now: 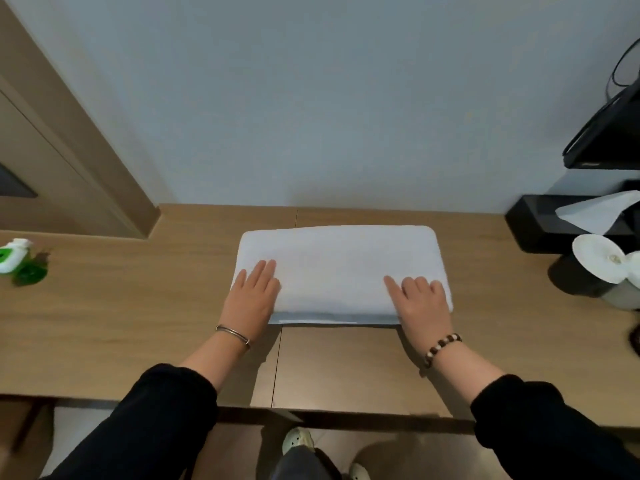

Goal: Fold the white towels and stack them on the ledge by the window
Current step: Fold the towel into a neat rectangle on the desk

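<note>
A white towel [341,266] lies folded into a flat rectangle on the wooden desk [121,323], close to the wall. My left hand [252,296] rests flat on its near left corner with straight fingers. Flat on the near right corner lies my right hand [420,303], fingers spread. Both hands press the towel down. A thin lower layer of the towel shows along the near edge between my hands. No window ledge is in view.
A green and white bottle [15,259] stands at the desk's far left. A black tissue box [561,220] and a grey lidded can [609,271] sit at the right. A black monitor base [602,133] is above them. A wooden door frame [69,133] rises at left.
</note>
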